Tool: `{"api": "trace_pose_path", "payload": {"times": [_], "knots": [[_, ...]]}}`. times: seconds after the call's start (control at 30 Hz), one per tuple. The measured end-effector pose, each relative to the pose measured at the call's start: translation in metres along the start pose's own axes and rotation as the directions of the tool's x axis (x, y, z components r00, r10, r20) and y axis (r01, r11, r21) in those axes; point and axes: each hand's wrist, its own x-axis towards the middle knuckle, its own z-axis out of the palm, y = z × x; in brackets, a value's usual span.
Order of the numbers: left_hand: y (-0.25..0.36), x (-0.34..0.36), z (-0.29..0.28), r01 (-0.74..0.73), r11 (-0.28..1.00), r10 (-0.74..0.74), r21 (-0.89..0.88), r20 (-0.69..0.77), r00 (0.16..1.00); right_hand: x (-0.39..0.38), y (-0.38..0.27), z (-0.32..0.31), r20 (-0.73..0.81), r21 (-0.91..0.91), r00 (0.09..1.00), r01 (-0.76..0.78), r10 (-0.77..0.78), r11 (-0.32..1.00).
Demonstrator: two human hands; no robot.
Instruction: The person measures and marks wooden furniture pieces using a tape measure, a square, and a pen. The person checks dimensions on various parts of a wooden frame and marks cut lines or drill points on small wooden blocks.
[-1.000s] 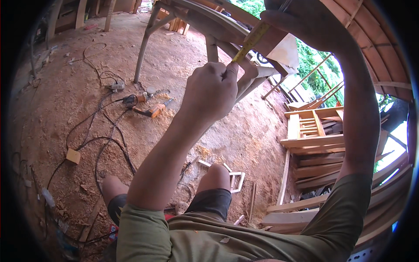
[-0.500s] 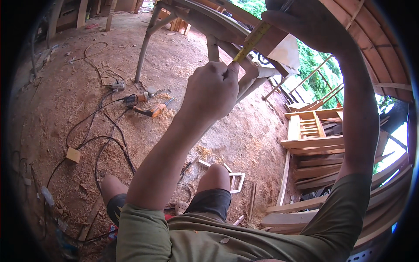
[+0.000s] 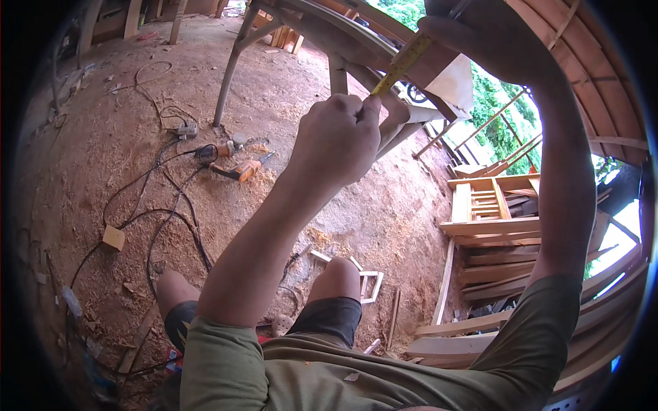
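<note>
A yellow tape measure [image 3: 386, 83] stretches over a wooden board [image 3: 439, 63] at the top of the bench. My left hand [image 3: 340, 133] is closed, pinching the near part of the tape between thumb and fingers. Over the far part of the tape is my right hand [image 3: 490, 41], its thumb reaching toward the blade. A slim grey pencil-like thing [image 3: 459, 9] sticks up from the right hand's fingers; the picture's top edge cuts off part of this hand, and its grip is dark.
The wooden workbench [image 3: 227, 82] stands ahead on legs. On the shaving-strewn floor lie an orange power tool [image 3: 243, 170], black cables [image 3: 185, 216], a wood block [image 3: 114, 238] and a small wooden frame [image 3: 372, 286]. Stacked timber [image 3: 500, 257] fills the right side.
The view has shifted very slightly. Both hands stay at the tape and board, with only a tiny movement.
</note>
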Motion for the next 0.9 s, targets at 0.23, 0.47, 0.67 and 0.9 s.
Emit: {"api": "trace_pose_path", "payload": {"times": [0.23, 0.47, 0.67, 0.9], "knots": [[0.003, -0.002, -0.001, -0.015, 1.000, 0.015, 0.006, -0.027, 1.000, -0.001, 0.001, -0.001, 0.007, 0.076, 1.000, 0.004, -0.004, 0.997], [0.007, -0.002, -0.005, 0.009, 1.000, -0.009, -0.005, -0.014, 1.000, -0.001, 0.006, -0.001, -0.006, 0.041, 0.997, 0.077, -0.077, 0.996], [0.012, -0.002, -0.008, 0.103, 0.994, -0.105, 0.036, 0.091, 0.990, 0.001, -0.002, -0.002, 0.027, 0.010, 0.999, -0.042, 0.042, 0.999], [0.007, -0.003, -0.005, 0.020, 1.000, -0.020, -0.003, 0.032, 0.999, -0.009, 0.008, 0.005, -0.204, 0.456, 0.979, 0.101, -0.006, 0.884]]}}
